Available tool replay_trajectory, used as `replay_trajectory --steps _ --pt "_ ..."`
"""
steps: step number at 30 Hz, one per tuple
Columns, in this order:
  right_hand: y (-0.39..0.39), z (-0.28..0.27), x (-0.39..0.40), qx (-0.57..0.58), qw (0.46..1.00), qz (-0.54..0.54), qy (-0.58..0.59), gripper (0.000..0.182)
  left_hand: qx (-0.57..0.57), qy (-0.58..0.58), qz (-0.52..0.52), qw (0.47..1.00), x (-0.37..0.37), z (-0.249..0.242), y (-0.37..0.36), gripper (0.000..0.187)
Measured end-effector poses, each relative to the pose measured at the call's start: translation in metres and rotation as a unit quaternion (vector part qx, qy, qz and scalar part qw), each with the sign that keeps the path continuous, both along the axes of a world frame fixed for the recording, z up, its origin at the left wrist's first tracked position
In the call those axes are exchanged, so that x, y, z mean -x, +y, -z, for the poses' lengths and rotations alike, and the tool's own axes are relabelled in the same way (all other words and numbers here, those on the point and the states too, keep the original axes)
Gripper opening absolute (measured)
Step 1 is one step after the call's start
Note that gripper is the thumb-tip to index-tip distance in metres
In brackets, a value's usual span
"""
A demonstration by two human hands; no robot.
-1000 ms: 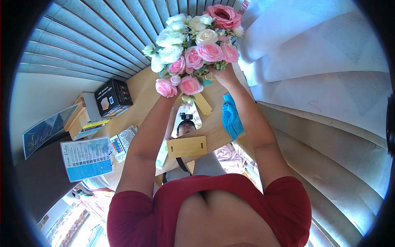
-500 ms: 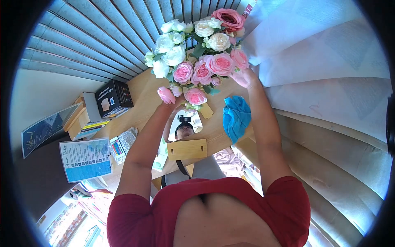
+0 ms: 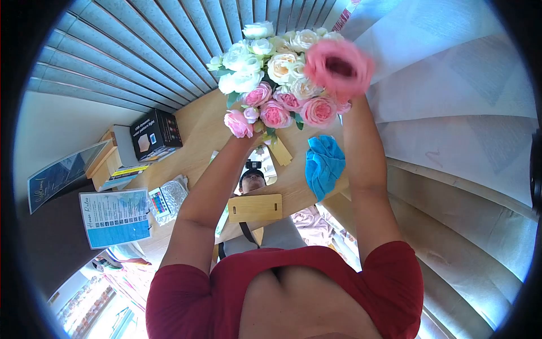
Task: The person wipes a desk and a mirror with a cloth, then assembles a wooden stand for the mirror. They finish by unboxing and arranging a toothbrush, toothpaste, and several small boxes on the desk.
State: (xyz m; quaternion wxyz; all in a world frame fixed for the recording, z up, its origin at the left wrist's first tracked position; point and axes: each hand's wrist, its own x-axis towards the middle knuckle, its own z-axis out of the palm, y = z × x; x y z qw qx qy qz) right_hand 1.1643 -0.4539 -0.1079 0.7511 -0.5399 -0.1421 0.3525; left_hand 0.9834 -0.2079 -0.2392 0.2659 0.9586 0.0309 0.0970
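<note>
A large bouquet of white, cream and pink flowers (image 3: 276, 114) fills the top middle of the view, above the wooden desk. My left hand (image 3: 258, 135) is at its lower left edge, mostly covered by blooms, so its fingers do not show. On the right side, my right hand (image 3: 349, 106) is almost wholly behind the flowers, its fingers hidden too. A big dark pink rose (image 3: 340, 68), blurred by motion, stands out in front of that hand. The blue cloth (image 3: 325, 165) lies crumpled on the desk below the bouquet's right side.
A small mirror (image 3: 267, 164) with a wooden base (image 3: 255, 208) stands on the desk (image 3: 197, 121). To the left are a black box (image 3: 156, 135), books, a bubble-wrapped packet (image 3: 169, 199) and a house rules sheet (image 3: 116, 219). Curtains (image 3: 451, 135) hang at the right, blinds behind.
The dark pink rose has swung right and nearer the camera. The bouquet has turned, showing more cream flowers. My right hand, its open palm visible before, has gone behind the blooms.
</note>
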Motion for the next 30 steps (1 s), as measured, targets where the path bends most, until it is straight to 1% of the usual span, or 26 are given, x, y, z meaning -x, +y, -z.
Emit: replay_trajectory --steps 1,2,4,5,8,9,10,11,12,13,14,15,16,17,18,20,21,22,23,24,25,26,27,28,29,30 --pt "0.003 -0.009 -0.007 0.053 0.997 0.023 -0.05 0.035 0.004 0.0 0.0 1.0 0.004 -0.001 0.0 0.065" --pt "0.012 -0.019 0.022 0.107 0.988 0.047 -0.099 0.035 0.009 0.0 0.001 1.0 -0.002 -0.003 -0.008 0.066" --pt "0.024 -0.037 0.015 0.213 0.952 0.095 -0.198 0.037 0.018 -0.003 0.005 1.0 -0.01 -0.006 -0.005 0.066" --pt "0.025 -0.048 0.013 0.214 0.951 0.098 -0.199 0.037 0.022 -0.005 0.006 1.0 -0.011 -0.008 -0.003 0.066" --pt "0.025 -0.064 0.011 0.37 0.903 0.109 -0.188 0.037 0.033 0.002 0.015 0.999 -0.016 -0.007 0.01 0.066" --pt "0.004 -0.033 0.005 0.374 0.903 0.115 -0.179 0.037 0.038 0.008 0.022 0.999 -0.012 -0.006 0.011 0.066" --pt "-0.012 -0.001 0.007 0.289 0.942 0.125 -0.12 0.037 0.043 0.016 0.034 0.998 -0.015 -0.003 0.016 0.067" --pt "-0.023 0.027 0.005 0.2 0.968 0.136 -0.066 0.037 0.047 0.017 0.044 0.998 -0.01 -0.005 0.02 0.067" --pt "-0.036 0.05 0.035 0.106 0.984 0.145 -0.017 0.037 0.052 0.017 0.054 0.997 -0.008 -0.007 0.022 0.067" --pt "-0.05 0.07 0.055 0.009 0.988 0.152 0.029 0.037 0.056 0.015 0.062 0.996 -0.002 -0.012 0.022 0.067" --pt "-0.068 0.091 0.049 -0.089 0.981 0.157 0.071 0.038 0.059 0.011 0.071 0.996 -0.01 -0.017 0.019 0.067" --pt "-0.074 0.089 0.047 -0.091 0.98 0.164 0.065 0.038 0.062 0.006 0.078 0.995 -0.004 -0.023 0.026 0.067" --pt "-0.082 0.082 0.124 -0.109 0.958 0.233 0.123 0.042 0.065 0.002 0.084 0.994 0.011 -0.028 0.045 0.067" --pt "-0.085 0.072 0.203 -0.128 0.928 0.299 0.18 0.046 0.066 -0.001 0.089 0.994 0.02 -0.034 0.043 0.068" --pt "-0.086 0.071 0.202 -0.146 0.89 0.36 0.237 0.051 0.068 -0.003 0.092 0.993 0.016 -0.039 0.041 0.068" --pt "-0.084 0.07 0.243 -0.117 0.802 0.47 0.35 0.053 0.164 0.102 0.024 0.981 0.039 -0.089 0.03 0.068" --pt "-0.079 0.069 0.255 -0.123 0.797 0.476 0.349 0.053 0.112 0.072 0.027 0.991 0.053 -0.078 0.037 0.066" --pt "-0.069 0.07 0.262 -0.048 0.815 0.492 0.303 0.054 0.061 0.039 0.029 0.997 0.065 -0.065 0.044 0.064" --pt "-0.055 0.07 0.265 0.028 0.826 0.502 0.255 0.056 0.099 0.058 0.031 0.993 0.08 -0.068 0.045 0.064" --pt "-0.04 0.073 0.268 0.117 0.867 0.478 0.078 0.058 0.137 0.079 0.033 0.987 0.095 -0.071 0.045 0.065" --pt "-0.028 0.076 0.27 0.202 0.871 0.436 -0.102 0.06 0.135 0.128 0.064 0.98 0.106 -0.085 0.041 0.058" --pt "-0.02 0.072 0.272 0.199 0.869 0.441 -0.102 0.06 0.132 0.175 0.094 0.971 0.109 -0.11 0.035 0.051" --pt "-0.014 0.066 0.273 0.368 0.829 0.334 -0.255 0.061 0.125 0.174 0.099 0.972 0.1 -0.14 0.026 0.051" --pt "-0.009 0.06 0.277 0.516 0.736 0.205 -0.388 0.062 0.107 0.32 0.164 0.927 0.091 -0.174 0.014 0.043" --pt "-0.005 0.055 0.284 0.513 0.737 0.212 -0.385 0.062 0.085 0.458 0.221 0.857 0.083 -0.202 0.003 0.036" --pt "0.0 0.05 0.291 0.531 0.744 0.203 -0.351 0.062 0.077 0.457 0.223 0.858 0.074 -0.224 -0.007 0.036"
